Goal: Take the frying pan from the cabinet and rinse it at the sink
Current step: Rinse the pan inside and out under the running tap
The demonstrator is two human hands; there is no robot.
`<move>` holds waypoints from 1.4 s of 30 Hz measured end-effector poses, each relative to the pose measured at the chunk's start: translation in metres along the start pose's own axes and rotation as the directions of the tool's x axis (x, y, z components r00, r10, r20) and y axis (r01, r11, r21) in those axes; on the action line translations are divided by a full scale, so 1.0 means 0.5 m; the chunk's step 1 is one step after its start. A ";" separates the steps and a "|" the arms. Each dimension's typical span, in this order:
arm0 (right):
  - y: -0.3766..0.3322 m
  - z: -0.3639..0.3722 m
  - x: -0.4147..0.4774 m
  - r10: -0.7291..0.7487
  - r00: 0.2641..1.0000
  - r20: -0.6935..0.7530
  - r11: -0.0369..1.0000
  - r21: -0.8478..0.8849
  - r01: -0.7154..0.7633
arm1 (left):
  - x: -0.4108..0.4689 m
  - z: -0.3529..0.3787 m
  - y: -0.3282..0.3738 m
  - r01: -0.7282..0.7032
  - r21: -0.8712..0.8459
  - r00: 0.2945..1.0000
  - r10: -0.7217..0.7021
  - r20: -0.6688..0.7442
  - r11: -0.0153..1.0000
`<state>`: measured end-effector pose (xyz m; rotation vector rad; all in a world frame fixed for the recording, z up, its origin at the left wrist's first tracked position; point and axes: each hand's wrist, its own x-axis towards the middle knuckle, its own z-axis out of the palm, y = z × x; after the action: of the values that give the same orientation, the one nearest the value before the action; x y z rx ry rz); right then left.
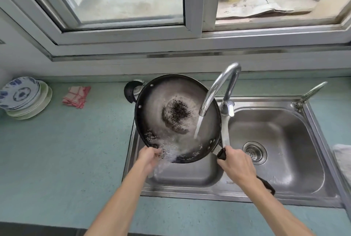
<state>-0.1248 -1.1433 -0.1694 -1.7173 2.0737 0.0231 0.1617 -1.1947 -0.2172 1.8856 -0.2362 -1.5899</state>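
Observation:
A large dark frying pan (163,102) with a worn grey inside and a black patch in its middle is held tilted toward me over the left basin of the steel sink (186,176). My right hand (236,165) grips its long black handle. My left hand (150,157) holds the pan's near rim. Water runs from the chrome faucet (218,87) into the pan and spills over the low edge by my left hand.
The right basin (275,140) has a drain strainer (254,152). A stack of plates and bowls (22,97) and a red checked cloth (77,96) lie on the green counter at the left. A second small tap (311,93) stands at the sink's back right. The window sill is right behind.

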 end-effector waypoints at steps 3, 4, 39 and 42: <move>0.009 -0.017 -0.001 -0.029 1.000 -0.011 0.999 -0.033 0.029 | 0.011 -0.005 0.003 0.002 0.009 0.999 -0.001 -0.044 1.000; 0.012 -0.021 -0.002 -0.034 0.999 -0.016 0.998 -0.052 0.034 | 0.010 -0.006 0.009 -0.005 -0.007 0.998 0.005 -0.067 1.000; -0.058 -0.052 0.099 -0.236 0.970 -0.057 0.969 -0.081 0.231 | -0.038 -0.122 0.066 -0.334 0.063 0.858 0.330 -0.394 0.941; -0.070 -0.051 0.111 -0.262 0.963 -0.068 0.964 -0.065 0.258 | -0.044 -0.138 0.068 -0.345 0.054 0.851 0.337 -0.404 0.937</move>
<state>-0.1072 -1.2101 -0.1563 -2.0414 1.8986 -0.0674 0.2294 -1.1843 -0.1759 1.9781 -0.3472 -0.9337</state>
